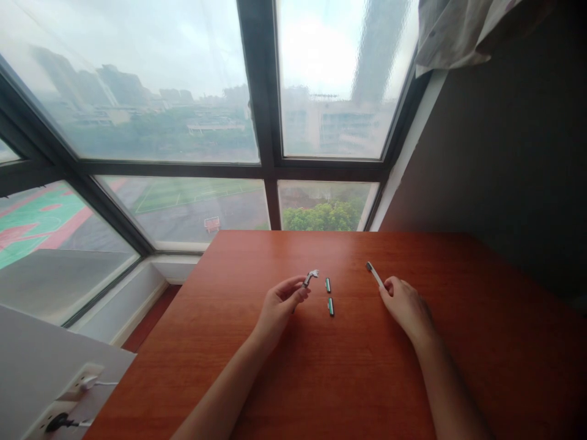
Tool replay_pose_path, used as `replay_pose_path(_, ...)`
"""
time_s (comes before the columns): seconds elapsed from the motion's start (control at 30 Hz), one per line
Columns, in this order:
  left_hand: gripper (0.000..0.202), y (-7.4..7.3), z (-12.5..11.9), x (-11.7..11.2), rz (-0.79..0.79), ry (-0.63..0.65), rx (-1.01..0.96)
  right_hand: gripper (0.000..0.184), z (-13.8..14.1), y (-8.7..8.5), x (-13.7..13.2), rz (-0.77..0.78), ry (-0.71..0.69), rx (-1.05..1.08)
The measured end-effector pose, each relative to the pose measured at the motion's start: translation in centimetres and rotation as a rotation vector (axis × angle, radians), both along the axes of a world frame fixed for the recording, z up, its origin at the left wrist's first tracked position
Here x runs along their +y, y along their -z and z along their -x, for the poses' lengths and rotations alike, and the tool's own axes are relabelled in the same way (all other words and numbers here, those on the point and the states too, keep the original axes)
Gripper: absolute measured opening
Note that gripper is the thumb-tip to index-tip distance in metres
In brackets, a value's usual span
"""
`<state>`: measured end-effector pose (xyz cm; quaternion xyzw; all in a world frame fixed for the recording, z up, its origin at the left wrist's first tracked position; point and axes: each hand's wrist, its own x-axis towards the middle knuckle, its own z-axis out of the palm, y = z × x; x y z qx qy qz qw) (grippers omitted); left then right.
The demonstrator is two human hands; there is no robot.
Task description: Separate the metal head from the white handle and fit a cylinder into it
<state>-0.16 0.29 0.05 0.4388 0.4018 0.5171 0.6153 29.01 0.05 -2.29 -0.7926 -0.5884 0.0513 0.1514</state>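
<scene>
My left hand (280,304) is closed around the handle of a razor (310,278), its silvery head tilted up and to the right. Between my hands, two razor cartridges (331,307) with green strips lie on the wooden table, one a little beyond the other. At the right, my right hand (406,304) pinches the lower end of a toothbrush (375,274). Its dark bristle head points away and to the left, and whether the brush touches the tabletop I cannot tell. Fingers hide part of both handles.
The reddish-brown table (348,379) reaches to a dark-framed window (270,122). A dark wall (504,153) rises on the right, with a curtain (458,36) hanging above. Wall sockets with plugs (57,421) are at the lower left, beyond the table's edge.
</scene>
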Motion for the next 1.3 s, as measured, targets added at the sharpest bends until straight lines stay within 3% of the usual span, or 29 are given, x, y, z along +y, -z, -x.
replay_pose_path(0.6,0.036,0.0,0.1,0.0,-0.009,0.005,0.018,0.018,-0.4,0.1,0.2,-0.009,-0.01,0.242)
replay_pose_path(1.3,0.036,-0.2,0.0,0.0,0.011,-0.011,0.023,0.018,0.4,0.6,0.4,-0.157,-0.129,0.121)
